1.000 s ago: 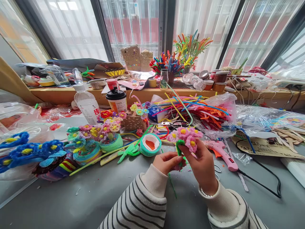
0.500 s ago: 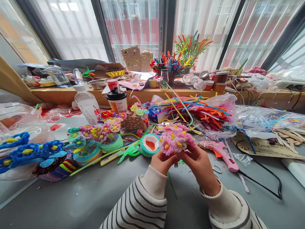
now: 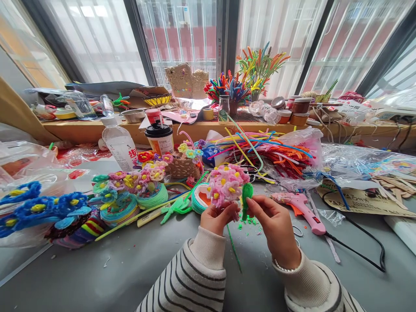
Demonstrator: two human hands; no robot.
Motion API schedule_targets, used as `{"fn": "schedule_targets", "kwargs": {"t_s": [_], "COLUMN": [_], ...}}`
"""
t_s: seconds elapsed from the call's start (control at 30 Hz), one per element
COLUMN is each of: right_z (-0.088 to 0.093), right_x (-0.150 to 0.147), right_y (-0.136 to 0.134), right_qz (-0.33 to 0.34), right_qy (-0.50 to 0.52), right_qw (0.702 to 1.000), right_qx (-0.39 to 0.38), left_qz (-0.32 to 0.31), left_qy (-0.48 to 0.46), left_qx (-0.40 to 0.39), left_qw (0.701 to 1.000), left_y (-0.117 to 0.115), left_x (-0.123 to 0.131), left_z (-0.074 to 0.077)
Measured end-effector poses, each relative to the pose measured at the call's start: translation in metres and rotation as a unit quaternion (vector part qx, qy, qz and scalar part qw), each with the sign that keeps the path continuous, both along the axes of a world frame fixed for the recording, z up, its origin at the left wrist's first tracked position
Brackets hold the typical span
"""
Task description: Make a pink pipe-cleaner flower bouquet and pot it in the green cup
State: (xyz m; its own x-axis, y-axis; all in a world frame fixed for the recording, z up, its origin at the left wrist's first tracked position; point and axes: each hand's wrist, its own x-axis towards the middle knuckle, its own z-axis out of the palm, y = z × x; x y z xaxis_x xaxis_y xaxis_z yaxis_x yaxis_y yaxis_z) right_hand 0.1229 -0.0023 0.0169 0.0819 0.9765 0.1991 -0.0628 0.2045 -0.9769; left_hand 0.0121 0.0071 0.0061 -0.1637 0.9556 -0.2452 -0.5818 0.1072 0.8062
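Note:
My left hand (image 3: 217, 217) is closed around the underside of a bunch of pink pipe-cleaner flowers (image 3: 227, 183) with yellow centres. Its stems are hidden by the fingers. Between the thumb and fingers of my right hand (image 3: 276, 225) is a green pipe-cleaner leaf (image 3: 247, 200), upright just right of the flowers. Whether leaf and flowers touch, I cannot tell. Behind my left hand stands a round pot wrapped in mint and white pipe cleaner (image 3: 196, 203), partly covered by the bunch. Small green fuzz bits (image 3: 251, 227) and a thin green stem (image 3: 234, 251) lie on the table beneath my hands.
A pink glue gun (image 3: 307, 212) with a black cord lies to the right, beside scissors (image 3: 297, 232). Finished flower pots (image 3: 152, 196) and blue flowers (image 3: 39, 208) stand left. Behind are a pile of loose pipe cleaners (image 3: 279, 151), a lidded cup (image 3: 159, 138) and a bottle (image 3: 118, 143).
The flower bunch has moved slightly left with my left hand. My right hand has come away from it, and the green leaf now shows in its fingers.

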Motion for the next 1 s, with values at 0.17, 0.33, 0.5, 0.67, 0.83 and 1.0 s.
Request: {"fn": "schedule_targets", "kwargs": {"t_s": [0.17,0.33,0.5,0.67,0.83,1.0], "right_z": [-0.001,-0.004,-0.005,-0.004,-0.003,-0.001], "right_x": [0.001,0.000,-0.004,-0.002,0.007,0.012], "right_y": [0.002,0.002,0.000,0.001,0.008,0.012], "right_qz": [0.000,0.007,0.005,0.006,0.031,0.106], "right_qy": [0.009,0.013,0.015,-0.048,-0.091,-0.032], "right_qw": [1.000,0.999,0.998,0.998,0.995,0.994], "right_qx": [-0.028,-0.035,-0.055,-0.039,0.003,-0.013], "left_qz": [0.027,0.013,-0.009,-0.045,-0.095,-0.152], "left_qy": [-0.004,0.061,0.046,0.059,0.015,-0.032], "left_qx": [-0.002,0.019,-0.011,0.010,0.012,-0.013], "left_qw": [1.000,0.998,0.999,0.997,0.995,0.988], "left_y": [0.002,0.000,-0.001,-0.001,-0.003,-0.005], "left_x": [-0.001,0.003,0.004,0.003,-0.001,-0.004], "left_z": [0.001,-0.002,-0.006,-0.007,0.000,0.006]}}
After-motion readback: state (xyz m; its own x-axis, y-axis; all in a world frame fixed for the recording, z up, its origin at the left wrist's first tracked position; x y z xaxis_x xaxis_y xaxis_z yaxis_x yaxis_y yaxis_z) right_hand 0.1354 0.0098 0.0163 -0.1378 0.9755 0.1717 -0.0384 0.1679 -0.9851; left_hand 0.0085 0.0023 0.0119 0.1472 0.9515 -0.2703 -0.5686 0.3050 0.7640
